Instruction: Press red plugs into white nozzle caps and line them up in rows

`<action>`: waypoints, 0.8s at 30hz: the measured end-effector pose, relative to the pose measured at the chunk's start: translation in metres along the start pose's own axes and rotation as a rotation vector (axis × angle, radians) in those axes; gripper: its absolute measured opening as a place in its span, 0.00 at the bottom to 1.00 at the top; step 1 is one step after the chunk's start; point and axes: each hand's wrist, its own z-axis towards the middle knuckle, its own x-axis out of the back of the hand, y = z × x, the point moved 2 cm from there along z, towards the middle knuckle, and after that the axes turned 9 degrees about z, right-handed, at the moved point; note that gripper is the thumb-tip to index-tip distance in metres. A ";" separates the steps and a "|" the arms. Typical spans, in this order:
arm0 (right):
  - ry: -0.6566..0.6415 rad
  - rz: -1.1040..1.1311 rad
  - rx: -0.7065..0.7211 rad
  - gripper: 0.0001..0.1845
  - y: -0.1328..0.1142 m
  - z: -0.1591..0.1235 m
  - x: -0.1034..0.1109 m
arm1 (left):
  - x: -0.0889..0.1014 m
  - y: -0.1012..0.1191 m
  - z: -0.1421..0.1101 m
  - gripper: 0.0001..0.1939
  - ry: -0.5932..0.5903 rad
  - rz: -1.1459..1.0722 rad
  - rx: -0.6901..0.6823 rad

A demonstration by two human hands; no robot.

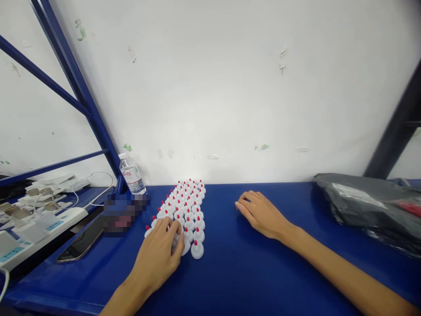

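Small white rounded pieces with red tips [197,250], resembling nozzle caps, stand upright in close rows on the blue tabletop [223,276]. My left hand [161,245] reaches over the near left part of these rows. Its fingers and thumb curl around one of the white pieces, which my hand partly covers. Farther right, my right hand [261,213] rests palm down on the tabletop. Its fingers are loosely bent and somewhat apart, and nothing shows in them.
Left of the rows are a water bottle [132,174], a phone [82,239] and a power strip [55,226] with chargers and cables. A dark plastic bag [358,197] lies at the right. Blue frame bars [79,83] rise at the left, before a white wall.
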 end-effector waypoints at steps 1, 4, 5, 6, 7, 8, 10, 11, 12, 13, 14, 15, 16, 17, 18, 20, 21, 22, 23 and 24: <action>-0.003 -0.003 0.005 0.20 0.000 0.000 0.000 | 0.000 0.000 0.001 0.12 -0.011 0.003 0.000; -0.010 -0.011 0.020 0.21 0.000 0.000 -0.002 | -0.002 -0.002 0.003 0.14 -0.047 0.014 -0.002; -0.015 -0.011 0.022 0.21 0.000 0.000 -0.003 | -0.002 -0.002 0.004 0.14 -0.058 0.017 -0.006; -0.020 -0.011 0.024 0.20 0.000 0.000 -0.004 | -0.003 -0.003 0.004 0.14 -0.067 0.018 -0.008; -0.025 -0.011 0.023 0.20 0.001 -0.001 -0.004 | -0.004 -0.004 0.005 0.14 -0.074 0.020 -0.007; -0.031 -0.012 0.023 0.20 0.001 -0.001 -0.005 | -0.004 -0.004 0.005 0.14 -0.079 0.024 -0.003; -0.043 -0.017 0.022 0.21 0.001 -0.001 -0.006 | -0.005 -0.004 0.006 0.15 -0.092 0.032 0.004; -0.048 -0.020 0.023 0.21 0.001 -0.001 -0.007 | -0.006 -0.004 0.007 0.16 -0.097 0.035 0.004; -0.052 -0.023 0.026 0.21 0.002 -0.001 -0.007 | -0.006 -0.004 0.007 0.16 -0.099 0.037 0.002; -0.055 -0.024 0.032 0.21 0.002 -0.001 -0.007 | -0.006 -0.004 0.008 0.17 -0.098 0.040 -0.002; -0.055 -0.025 0.039 0.21 0.002 -0.001 -0.007 | -0.007 -0.004 0.008 0.17 -0.095 0.039 -0.005; -0.055 -0.025 0.046 0.21 0.001 -0.001 -0.007 | -0.007 -0.005 0.009 0.17 -0.089 0.037 -0.005; -0.053 -0.025 0.052 0.21 0.001 0.000 -0.007 | -0.007 -0.006 0.010 0.18 -0.080 0.033 -0.003; -0.053 -0.025 0.056 0.22 0.001 0.000 -0.007 | -0.007 -0.006 0.010 0.19 -0.070 0.027 0.000; -0.053 -0.025 0.058 0.22 0.001 0.000 -0.007 | -0.007 -0.007 0.011 0.20 -0.057 0.019 0.004; -0.055 -0.028 0.062 0.22 0.001 0.001 -0.006 | -0.008 -0.009 0.012 0.21 -0.023 0.009 0.008; -0.057 -0.029 0.064 0.22 0.001 0.001 -0.006 | -0.008 -0.009 0.013 0.22 -0.002 0.003 0.007; -0.058 -0.031 0.066 0.22 0.001 0.001 -0.006 | -0.009 -0.010 0.013 0.22 0.021 -0.004 0.007; -0.057 -0.031 0.066 0.22 0.001 0.001 -0.006 | -0.009 -0.010 0.014 0.22 0.044 -0.016 0.007; -0.056 -0.031 0.066 0.22 0.001 0.001 -0.007 | -0.010 -0.011 0.014 0.22 0.065 -0.031 0.012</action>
